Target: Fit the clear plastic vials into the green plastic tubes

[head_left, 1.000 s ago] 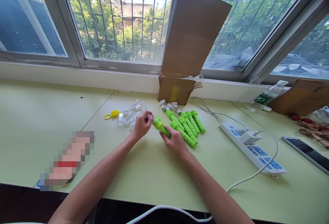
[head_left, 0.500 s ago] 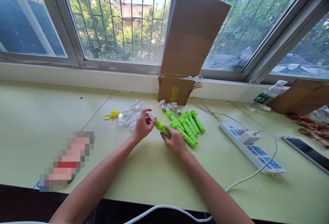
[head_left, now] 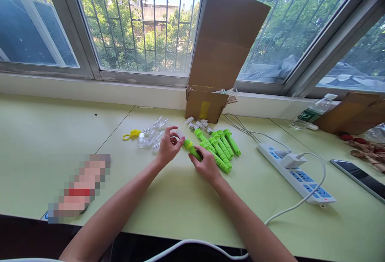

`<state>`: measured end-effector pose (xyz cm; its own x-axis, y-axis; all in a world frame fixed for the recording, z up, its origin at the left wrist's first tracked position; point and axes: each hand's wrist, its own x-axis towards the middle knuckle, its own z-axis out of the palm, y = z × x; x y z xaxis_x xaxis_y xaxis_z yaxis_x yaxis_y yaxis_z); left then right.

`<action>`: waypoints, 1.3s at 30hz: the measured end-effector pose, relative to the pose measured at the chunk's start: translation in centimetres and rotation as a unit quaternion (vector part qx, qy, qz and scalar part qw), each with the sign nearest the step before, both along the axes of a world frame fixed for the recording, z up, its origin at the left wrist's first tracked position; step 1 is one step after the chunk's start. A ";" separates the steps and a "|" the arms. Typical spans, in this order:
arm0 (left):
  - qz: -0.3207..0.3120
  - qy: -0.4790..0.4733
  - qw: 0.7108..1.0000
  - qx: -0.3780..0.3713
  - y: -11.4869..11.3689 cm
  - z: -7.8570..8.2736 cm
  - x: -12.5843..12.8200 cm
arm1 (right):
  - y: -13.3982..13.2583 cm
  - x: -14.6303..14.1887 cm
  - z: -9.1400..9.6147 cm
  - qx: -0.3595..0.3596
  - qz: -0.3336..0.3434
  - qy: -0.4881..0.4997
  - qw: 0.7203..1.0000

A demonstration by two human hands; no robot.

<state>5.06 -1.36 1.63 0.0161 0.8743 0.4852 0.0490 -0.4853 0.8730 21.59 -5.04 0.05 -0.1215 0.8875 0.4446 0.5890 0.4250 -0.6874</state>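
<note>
My right hand [head_left: 206,164] is wrapped round a green plastic tube [head_left: 189,146] with a ribbed, yellowish-green collar. At its upper end a clear plastic cover [head_left: 179,134] stands in line with the tube, pinched between the thumb and fingers of my left hand [head_left: 168,148]. The fingers partly hide where the two parts meet. Several like green tubes [head_left: 223,146] lie to the right, close to my right hand. Beyond my left hand are several loose clear covers [head_left: 149,133] and a yellow cap with a ring [head_left: 131,134]. Small white parts [head_left: 201,124] lie behind the tubes.
An open cardboard box [head_left: 204,103] stands against the window wall. On the right are a white power strip [head_left: 296,174] with cables, a phone [head_left: 357,178] and a water bottle [head_left: 313,111]. A blurred-out object [head_left: 80,190] lies at the front left.
Both hands stay on the same parts. The fingers of my left hand have shifted slightly around the clear cover; the other things lie as before.
</note>
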 end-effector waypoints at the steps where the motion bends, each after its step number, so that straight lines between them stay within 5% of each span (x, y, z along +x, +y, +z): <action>1: 0.000 0.001 1.000 0.004 -0.1 0.1 0.0 | 0.0 0.0 0.1 -0.001 0.004 0.007 1.000; 8: 0.028 0.041 0.998 0.041 -0.1 0.7 -0.6 | -0.1 -0.1 0.0 -0.002 0.005 0.016 1.000; 14: 0.197 0.100 0.973 0.065 1.5 0.8 -2.8 | -0.3 -0.1 0.1 0.000 -0.003 0.021 1.000; 21: 0.266 0.216 0.935 0.087 3.2 0.4 -5.5 | -0.3 0.0 0.2 0.004 -0.019 0.042 0.999; 27: 0.235 0.502 0.831 0.045 1.8 1.2 -5.2 | -0.4 -0.1 0.3 -0.003 -0.014 0.038 0.999; 30: 0.224 0.562 0.796 0.002 0.9 1.4 -4.8 | -0.5 -0.2 0.4 -0.004 -0.011 0.038 0.999; 39: 0.112 0.538 0.836 -0.015 0.9 0.2 -4.8 | -0.5 -0.1 0.4 -0.004 -0.008 0.026 1.000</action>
